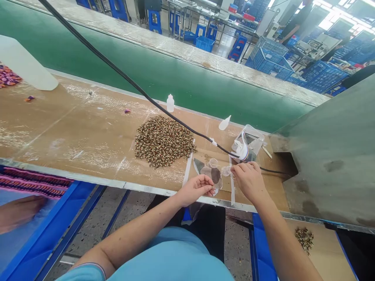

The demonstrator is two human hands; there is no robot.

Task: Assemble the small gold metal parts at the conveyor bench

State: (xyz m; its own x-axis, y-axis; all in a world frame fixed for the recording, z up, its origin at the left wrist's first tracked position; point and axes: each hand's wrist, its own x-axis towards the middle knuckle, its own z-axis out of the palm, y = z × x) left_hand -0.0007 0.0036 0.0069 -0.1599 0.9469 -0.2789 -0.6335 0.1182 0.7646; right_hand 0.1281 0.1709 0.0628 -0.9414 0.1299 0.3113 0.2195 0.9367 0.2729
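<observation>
My left hand (197,190) is at the table's front edge, thumb and fingertips pinched on a small gold-and-brown piece (212,187). It looks like those in the large pile (164,141) just beyond and to the left. My right hand (248,179) is to the right, palm down, its fingers drawn together beside a small clear cup (225,171). What its fingertips hold, if anything, is too small to name. Between the hands lie a second clear round cup (213,162) and a dark-and-grey patterned sheet (208,171).
A clear box (254,136) stands beyond my right hand, a black cable (129,80) passing in front. Two white bottles (170,103) (224,123) are along the back edge. A metal housing (331,156) bounds the right side. Another person's hand (22,212) is at lower left.
</observation>
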